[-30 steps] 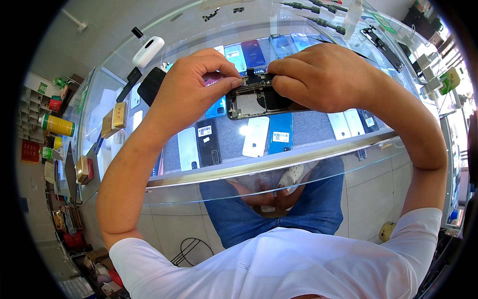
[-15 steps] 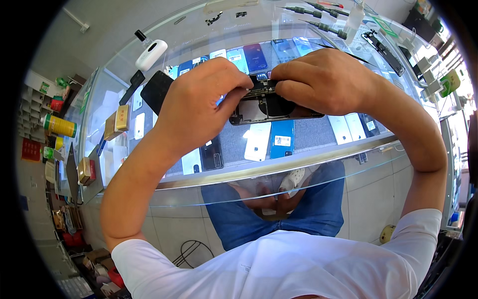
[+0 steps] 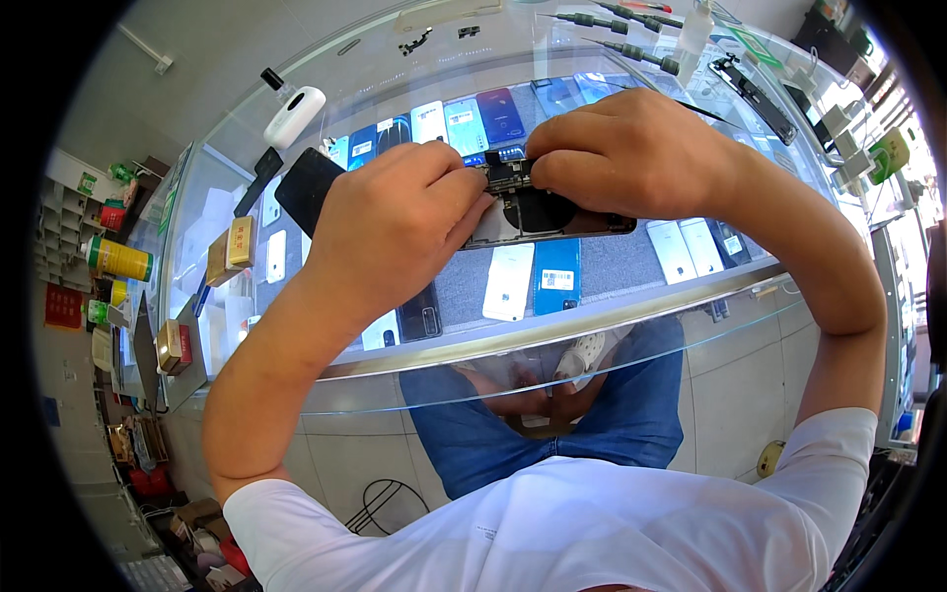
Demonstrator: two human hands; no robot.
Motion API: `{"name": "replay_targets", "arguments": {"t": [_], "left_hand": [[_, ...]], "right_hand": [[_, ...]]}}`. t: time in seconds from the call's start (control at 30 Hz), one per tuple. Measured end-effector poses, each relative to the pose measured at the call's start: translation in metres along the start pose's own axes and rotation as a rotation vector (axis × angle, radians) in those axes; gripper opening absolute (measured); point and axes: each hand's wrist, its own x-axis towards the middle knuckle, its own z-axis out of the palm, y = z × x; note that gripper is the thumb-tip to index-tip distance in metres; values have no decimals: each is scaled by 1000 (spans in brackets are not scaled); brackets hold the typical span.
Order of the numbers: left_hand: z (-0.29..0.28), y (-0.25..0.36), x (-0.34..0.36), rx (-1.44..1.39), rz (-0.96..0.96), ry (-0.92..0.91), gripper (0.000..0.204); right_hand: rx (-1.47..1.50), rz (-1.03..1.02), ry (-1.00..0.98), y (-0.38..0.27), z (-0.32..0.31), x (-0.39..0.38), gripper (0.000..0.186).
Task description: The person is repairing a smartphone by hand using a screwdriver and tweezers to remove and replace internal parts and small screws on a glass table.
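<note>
An opened phone (image 3: 538, 217), its circuit board and dark inner parts bare, is held above the glass counter. The fingers of my left hand (image 3: 395, 222) are closed at its left end and cover that corner. At its upper edge, beside the board, the bent fingers and thumb of my right hand (image 3: 636, 158) are pinched together; anything small between the fingertips is hidden. A black phone or screen panel (image 3: 308, 189) stands out behind my left hand. Partly hidden by my right hand is a thin dark pointed tool (image 3: 702, 111).
Several phones, among them a white phone (image 3: 509, 281) and a blue phone (image 3: 558, 276), lie under the glass. Screwdrivers (image 3: 641, 56) and a clear bottle (image 3: 696, 30) are at the far right, near a long phone frame (image 3: 755, 99). Left are a white device (image 3: 294, 116) and small boxes (image 3: 231, 250).
My left hand has rolled inward and its fingers have closed up, covering more of the phone's left end. My right hand has shifted slightly left. The whole view has moved a little.
</note>
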Motion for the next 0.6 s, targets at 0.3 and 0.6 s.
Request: {"name": "replay_targets", "arguments": {"t": [0.3, 0.6], "left_hand": [[1, 0, 2, 55, 33, -1, 19], [2, 0, 2, 71, 54, -7, 20]], "right_hand": [[146, 132, 68, 1, 4, -1, 23], [193, 378, 77, -23, 4, 7, 19]]}}
